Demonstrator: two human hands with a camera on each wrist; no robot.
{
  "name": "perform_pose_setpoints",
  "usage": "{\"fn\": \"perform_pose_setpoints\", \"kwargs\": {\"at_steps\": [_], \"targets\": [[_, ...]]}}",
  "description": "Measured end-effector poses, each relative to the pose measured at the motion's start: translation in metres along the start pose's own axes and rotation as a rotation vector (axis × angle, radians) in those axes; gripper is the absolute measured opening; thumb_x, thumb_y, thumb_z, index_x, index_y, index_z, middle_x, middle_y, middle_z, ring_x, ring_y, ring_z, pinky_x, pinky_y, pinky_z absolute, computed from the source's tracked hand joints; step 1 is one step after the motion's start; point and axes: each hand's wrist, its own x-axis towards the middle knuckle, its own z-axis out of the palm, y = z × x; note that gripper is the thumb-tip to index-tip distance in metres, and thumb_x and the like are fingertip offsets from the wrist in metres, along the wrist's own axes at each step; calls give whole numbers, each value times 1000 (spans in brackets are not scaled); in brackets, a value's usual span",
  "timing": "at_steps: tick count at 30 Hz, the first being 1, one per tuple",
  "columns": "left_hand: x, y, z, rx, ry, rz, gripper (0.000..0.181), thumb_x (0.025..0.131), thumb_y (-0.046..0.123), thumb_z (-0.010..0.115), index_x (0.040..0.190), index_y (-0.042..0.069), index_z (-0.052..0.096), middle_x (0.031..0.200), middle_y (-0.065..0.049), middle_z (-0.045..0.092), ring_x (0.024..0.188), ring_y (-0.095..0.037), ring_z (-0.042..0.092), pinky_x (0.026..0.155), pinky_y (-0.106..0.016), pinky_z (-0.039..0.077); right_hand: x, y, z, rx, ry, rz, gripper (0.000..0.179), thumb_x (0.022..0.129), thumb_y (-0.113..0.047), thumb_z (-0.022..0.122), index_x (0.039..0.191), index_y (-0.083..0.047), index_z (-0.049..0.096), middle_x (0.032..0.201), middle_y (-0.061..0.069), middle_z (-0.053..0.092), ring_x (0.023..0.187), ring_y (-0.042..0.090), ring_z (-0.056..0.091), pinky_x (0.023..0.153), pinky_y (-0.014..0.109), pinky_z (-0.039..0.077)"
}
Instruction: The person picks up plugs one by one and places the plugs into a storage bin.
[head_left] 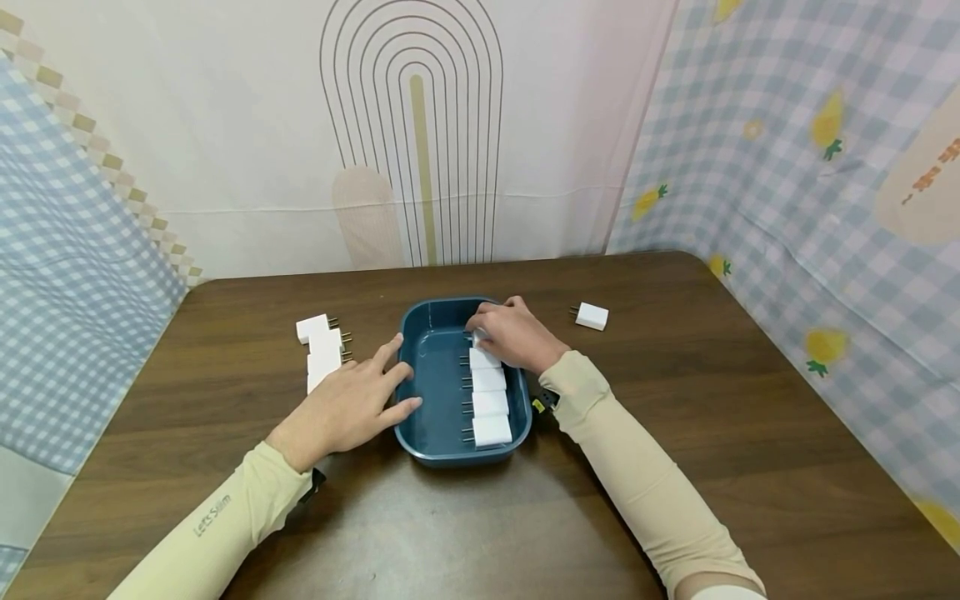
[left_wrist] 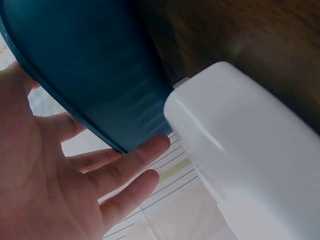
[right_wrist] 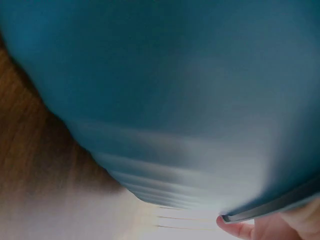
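Observation:
A dark blue plastic bin [head_left: 433, 392] holds several white plug adapters [head_left: 491, 430] in a row along its right side, their prongs facing left. At the far end of that row my right hand [head_left: 519, 335] pinches another white plug adapter [head_left: 478, 337], partly hidden by the fingers. In the right wrist view the bin's outer wall [right_wrist: 160, 75] fills most of the picture, hiding the grip. My left hand [head_left: 351, 406] rests on the bin's left rim with spread fingers. Close beside it in the left wrist view is a white adapter [left_wrist: 245, 145] outside the bin.
Left of the bin, several white adapters [head_left: 324, 348] stand in a line on the brown wooden table [head_left: 450, 533], prongs pointing right. One lone adapter [head_left: 592, 317] lies to the bin's right. Patterned cloth [head_left: 255, 125] hangs behind and along both sides of the table.

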Motion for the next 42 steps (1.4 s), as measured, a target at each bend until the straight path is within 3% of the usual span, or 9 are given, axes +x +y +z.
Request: {"fn": "perform_pose_setpoints", "kwargs": {"at_steps": [21,42], "targets": [[-1,0,0,-7,9,-3,56,101,56,49,135,14,61,165,-19,31,128,-36,61,105,-57,48,4,2,2,37,-65,16,31,99,-16,66,129,-9,70,129,9,69,121,22,63,96,44,40],[-1,0,0,-1,9,-3,56,101,57,48,134,14,62,164,-19,31,129,-36,61,106,-57,47,3,1,1,46,-90,25,24,99,-18,66,122,-17,75,124,3,72,119,19,65,96,44,40]]}}
